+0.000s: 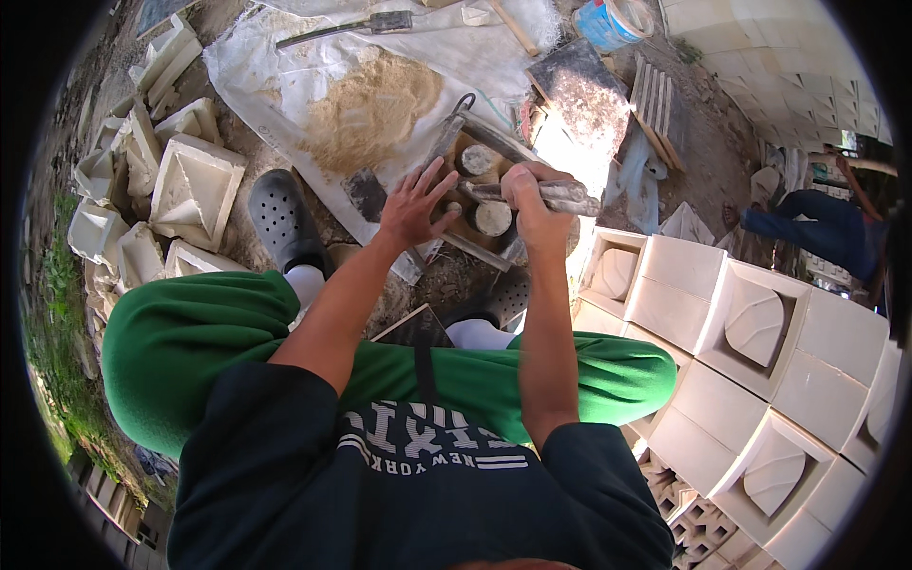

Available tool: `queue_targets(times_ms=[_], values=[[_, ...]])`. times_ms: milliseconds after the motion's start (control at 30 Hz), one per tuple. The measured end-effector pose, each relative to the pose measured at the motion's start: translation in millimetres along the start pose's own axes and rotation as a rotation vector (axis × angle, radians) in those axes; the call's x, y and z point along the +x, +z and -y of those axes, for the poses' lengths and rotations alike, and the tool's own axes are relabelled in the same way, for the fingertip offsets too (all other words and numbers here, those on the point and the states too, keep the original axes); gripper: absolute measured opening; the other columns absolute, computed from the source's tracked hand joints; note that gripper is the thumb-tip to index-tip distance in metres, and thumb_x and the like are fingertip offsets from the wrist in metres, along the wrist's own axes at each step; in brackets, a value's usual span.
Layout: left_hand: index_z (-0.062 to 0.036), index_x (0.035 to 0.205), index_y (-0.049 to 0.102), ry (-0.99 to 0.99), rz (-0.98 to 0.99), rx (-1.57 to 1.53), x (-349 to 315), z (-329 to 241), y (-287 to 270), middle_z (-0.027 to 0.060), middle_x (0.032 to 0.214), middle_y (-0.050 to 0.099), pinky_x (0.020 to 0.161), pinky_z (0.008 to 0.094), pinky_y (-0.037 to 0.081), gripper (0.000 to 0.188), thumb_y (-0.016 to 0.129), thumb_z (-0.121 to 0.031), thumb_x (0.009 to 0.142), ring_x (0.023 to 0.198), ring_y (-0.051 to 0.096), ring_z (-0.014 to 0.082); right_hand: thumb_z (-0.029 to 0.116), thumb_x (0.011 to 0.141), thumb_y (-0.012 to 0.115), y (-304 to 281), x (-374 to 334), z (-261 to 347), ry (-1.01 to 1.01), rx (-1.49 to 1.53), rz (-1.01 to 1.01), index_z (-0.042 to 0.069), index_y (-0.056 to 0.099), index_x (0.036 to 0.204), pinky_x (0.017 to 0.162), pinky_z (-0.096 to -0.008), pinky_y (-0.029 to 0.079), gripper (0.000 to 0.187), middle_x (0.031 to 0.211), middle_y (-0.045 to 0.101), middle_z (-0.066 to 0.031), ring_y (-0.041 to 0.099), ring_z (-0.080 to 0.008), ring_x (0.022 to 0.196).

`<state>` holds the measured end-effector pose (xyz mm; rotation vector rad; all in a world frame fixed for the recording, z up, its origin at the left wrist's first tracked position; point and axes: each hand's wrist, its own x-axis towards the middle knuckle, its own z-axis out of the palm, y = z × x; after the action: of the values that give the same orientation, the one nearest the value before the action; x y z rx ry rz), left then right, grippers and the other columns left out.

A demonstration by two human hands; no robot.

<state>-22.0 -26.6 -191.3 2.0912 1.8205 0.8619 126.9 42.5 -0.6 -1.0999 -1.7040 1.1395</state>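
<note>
Below me on the ground is a wooden frame mould (503,142) with sandy fill and two round pale discs, a far one (478,160) and a nearer one (493,218). My left hand (410,207) is open, fingers spread, over the frame's left side. In my closed right hand (538,201) is a worn grey stick-like tool (570,198). Its thick end sticks out to the right, and a thinner part reaches left over the mould between the discs. My fingers hide its middle, and its exact kind is unclear.
A sand heap (375,104) lies on a white sheet (252,71), with a long-handled tool (347,30) beyond. Pale cast pieces (195,190) are piled left; patterned blocks (755,328) stand right. A bucket (613,24) is at far right. Another person (822,220) is at the right edge.
</note>
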Motion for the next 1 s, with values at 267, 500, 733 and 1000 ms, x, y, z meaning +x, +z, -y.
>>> queue_targets(times_ms=[267, 500, 733, 1000], values=[[-0.0208, 0.143, 0.050, 0.001, -0.018, 0.011, -4, 2, 0, 0.0104, 0.155, 0.035, 0.110, 0.0492, 0.035, 0.066, 0.066, -0.049, 0.085, 0.134, 0.041, 0.0352, 0.012, 0.090, 0.062, -4, -8, 18, 0.078, 0.183, -0.104, 0.001, 0.060, 0.071, 0.052, -0.0267, 0.037, 0.022, 0.061, 0.054, -0.0003, 0.047, -0.0085, 0.056], [-0.0201, 0.143, 0.048, 0.011, 0.014, 0.075, -1, -5, -2, 0.0112, 0.158, 0.030, 0.111, 0.0535, 0.033, 0.068, 0.067, -0.048, 0.084, 0.136, 0.040, 0.0378, 0.005, 0.092, 0.057, 28, -9, -21, 0.014, 0.161, -0.378, 0.006, 0.045, 0.068, 0.049, -0.0283, 0.031, 0.028, 0.057, 0.041, 0.0008, 0.037, -0.0095, 0.051], [-0.0273, 0.148, 0.042, -0.055, 0.058, 0.127, -1, -4, -1, 0.0104, 0.161, 0.024, 0.114, 0.0588, 0.027, 0.072, 0.063, -0.053, 0.085, 0.142, 0.034, 0.0365, 0.008, 0.092, 0.056, 18, -19, 27, 0.123, 0.222, -0.415, 0.007, 0.045, 0.066, 0.050, -0.0265, 0.029, 0.028, 0.057, 0.040, 0.0021, 0.036, -0.0080, 0.051], [-0.0328, 0.151, 0.036, -0.043, 0.139, 0.166, 8, -8, -4, 0.0112, 0.163, 0.018, 0.114, 0.0600, 0.026, 0.076, 0.063, -0.056, 0.084, 0.144, 0.030, 0.0393, 0.007, 0.090, 0.063, 36, -24, -10, 0.072, 0.133, -0.408, -0.001, 0.065, 0.073, 0.056, -0.0251, 0.043, 0.019, 0.067, 0.060, 0.0017, 0.056, -0.0056, 0.066]])
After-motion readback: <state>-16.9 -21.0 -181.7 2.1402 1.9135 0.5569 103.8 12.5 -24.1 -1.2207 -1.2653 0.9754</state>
